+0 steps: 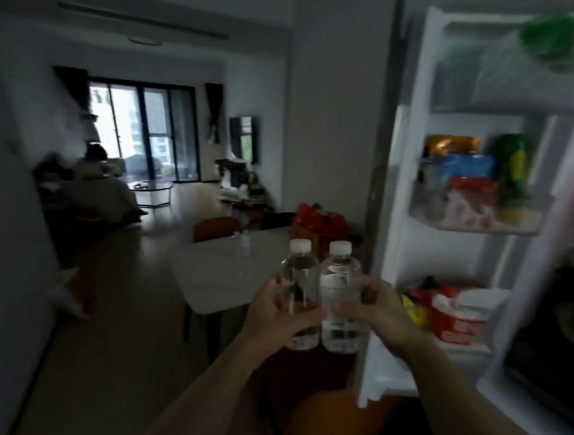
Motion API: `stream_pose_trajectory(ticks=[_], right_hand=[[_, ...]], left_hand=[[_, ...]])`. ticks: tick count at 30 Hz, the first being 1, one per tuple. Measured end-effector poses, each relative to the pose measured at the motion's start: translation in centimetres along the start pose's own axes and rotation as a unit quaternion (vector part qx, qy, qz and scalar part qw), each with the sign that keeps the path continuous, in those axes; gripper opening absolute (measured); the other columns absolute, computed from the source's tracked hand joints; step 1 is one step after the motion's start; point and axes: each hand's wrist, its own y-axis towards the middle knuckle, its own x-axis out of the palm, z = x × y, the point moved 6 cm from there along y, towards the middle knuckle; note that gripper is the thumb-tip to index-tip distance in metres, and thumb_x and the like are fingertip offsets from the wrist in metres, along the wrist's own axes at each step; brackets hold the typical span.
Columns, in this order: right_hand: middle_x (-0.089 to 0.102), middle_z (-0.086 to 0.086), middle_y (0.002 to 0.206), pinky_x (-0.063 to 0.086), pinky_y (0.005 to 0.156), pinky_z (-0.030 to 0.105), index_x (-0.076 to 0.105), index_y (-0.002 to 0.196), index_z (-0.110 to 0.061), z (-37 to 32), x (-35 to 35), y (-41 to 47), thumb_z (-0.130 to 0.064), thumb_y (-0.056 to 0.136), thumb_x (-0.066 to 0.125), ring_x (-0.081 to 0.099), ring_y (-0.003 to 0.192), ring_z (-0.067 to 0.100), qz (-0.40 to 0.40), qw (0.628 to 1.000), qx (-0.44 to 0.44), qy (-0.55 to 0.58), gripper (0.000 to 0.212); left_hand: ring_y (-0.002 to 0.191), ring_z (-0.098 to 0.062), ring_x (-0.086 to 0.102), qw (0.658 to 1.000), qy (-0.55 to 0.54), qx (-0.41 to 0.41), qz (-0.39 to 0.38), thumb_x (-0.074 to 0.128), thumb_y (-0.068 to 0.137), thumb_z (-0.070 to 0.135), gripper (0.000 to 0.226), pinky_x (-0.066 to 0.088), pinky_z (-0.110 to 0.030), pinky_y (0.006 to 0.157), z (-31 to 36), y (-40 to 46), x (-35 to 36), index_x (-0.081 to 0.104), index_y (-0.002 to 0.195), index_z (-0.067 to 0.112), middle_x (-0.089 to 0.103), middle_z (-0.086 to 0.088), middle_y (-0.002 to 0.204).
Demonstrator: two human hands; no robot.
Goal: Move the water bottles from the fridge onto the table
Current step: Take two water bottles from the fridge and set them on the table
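I hold two clear water bottles with white caps upright, side by side and touching, in front of me. My left hand (pixel 279 315) grips the left bottle (pixel 300 278); my right hand (pixel 375 308) grips the right bottle (pixel 340 281). The open fridge door (pixel 449 204) stands just right of my hands, its shelves full of packets. The pale table (pixel 228 273) lies ahead and slightly left, beyond the bottles. One or two small bottles (pixel 244 238) stand at its far edge.
Orange-brown chairs (pixel 216 228) sit at the table's far side, and red bags (pixel 320 223) at its right end. An orange seat (pixel 329 423) is below my arms. A person (pixel 104 187) sits far back near the window. Open floor runs along the left.
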Motion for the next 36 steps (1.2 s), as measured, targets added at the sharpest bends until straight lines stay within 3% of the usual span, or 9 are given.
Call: stream_pose_trajectory(ticks=[5,9,15,18,20,25,28,32,36], right_hand=[[0.078,0.002,0.104,0.061,0.079,0.035,0.074,0.102,-0.021,3.1,9.5,10.4,-0.014,0.071,0.087,0.075,0.096,0.019,-0.004,1.0,0.027,-0.006,0.034],[0.078,-0.005,0.101,0.059,0.067,0.025,0.071,0.107,-0.025,7.0,14.5,19.6,-0.021,0.066,0.089,0.075,0.09,0.013,0.033,0.998,0.044,0.004,0.045],[0.072,-0.011,0.104,0.052,0.063,0.016,0.065,0.1,-0.038,12.9,18.9,32.4,-0.028,0.064,0.09,0.068,0.093,0.006,0.07,0.995,0.074,-0.011,0.045],[0.071,-0.006,0.107,0.052,0.065,0.018,0.067,0.107,-0.028,16.0,19.1,38.1,-0.024,0.067,0.09,0.067,0.097,0.01,0.088,0.992,0.084,-0.023,0.046],[0.071,-0.004,0.108,0.052,0.069,0.022,0.067,0.112,-0.023,18.2,18.7,42.1,-0.022,0.067,0.089,0.067,0.098,0.012,0.093,0.991,0.086,-0.038,0.05],[0.071,-0.002,0.102,0.053,0.066,0.023,0.067,0.108,-0.019,26.7,16.4,53.7,-0.016,0.068,0.088,0.067,0.094,0.014,0.101,0.989,0.09,-0.066,0.046],[0.072,0.001,0.099,0.055,0.066,0.025,0.069,0.108,-0.014,34.1,14.4,61.7,-0.015,0.065,0.09,0.069,0.09,0.016,0.104,0.986,0.094,-0.087,0.048],[0.074,0.006,0.099,0.06,0.073,0.037,0.069,0.107,-0.012,46.3,11.7,73.2,-0.011,0.063,0.09,0.072,0.09,0.021,0.112,0.983,0.116,-0.083,0.048],[0.073,0.007,0.093,0.055,0.067,0.025,0.068,0.104,-0.005,57.8,10.2,82.4,0.003,0.063,0.088,0.069,0.084,0.022,0.117,0.98,0.143,-0.071,0.047]], left_hand=[[0.079,-0.003,0.073,0.993,0.034,0.023,0.108,0.096,0.044,0.032,0.062,0.057,-0.019,0.059,-2.7,5.3,-11.5,0.057,0.089,0.051,0.074,0.018,0.09],[0.082,-0.006,0.07,0.982,0.021,-0.004,0.19,0.09,0.035,0.037,0.065,0.057,-0.023,0.059,-6.9,11.9,-20.2,0.052,0.083,0.059,0.069,0.013,0.089],[0.1,-0.023,0.066,0.977,0.024,-0.054,0.206,0.094,0.049,0.019,0.075,0.058,-0.048,0.083,-13.5,24.1,-28.9,0.055,0.112,0.021,0.066,-0.005,0.111],[0.092,-0.015,0.063,0.975,0.073,-0.049,0.205,0.093,0.053,0.017,0.065,0.056,-0.036,0.077,-15.9,29.9,-30.4,0.05,0.096,0.04,0.062,0.011,0.097],[0.088,-0.013,0.061,0.973,0.087,-0.042,0.21,0.092,0.054,0.018,0.063,0.053,-0.029,0.071,-17.6,34.0,-30.8,0.047,0.091,0.04,0.057,0.018,0.091],[0.097,-0.02,0.06,0.968,0.11,-0.064,0.216,0.091,0.056,0.023,0.069,0.055,-0.04,0.083,-24.1,46.1,-31.0,0.052,0.112,0.026,0.06,0.002,0.108],[0.095,-0.019,0.06,0.962,0.105,-0.078,0.238,0.09,0.057,0.024,0.07,0.052,-0.031,0.075,-29.1,54.9,-31.0,0.053,0.116,0.023,0.06,0.002,0.108],[0.082,-0.014,0.063,0.948,0.105,-0.095,0.286,0.09,0.055,0.024,0.059,0.055,-0.027,0.07,-37.7,67.1,-30.7,0.054,0.101,0.028,0.064,0.006,0.094],[0.079,-0.008,0.063,0.935,0.108,-0.123,0.316,0.089,0.055,0.023,0.058,0.051,-0.019,0.065,-46.1,76.4,-30.5,0.051,0.097,0.034,0.062,0.013,0.088]])
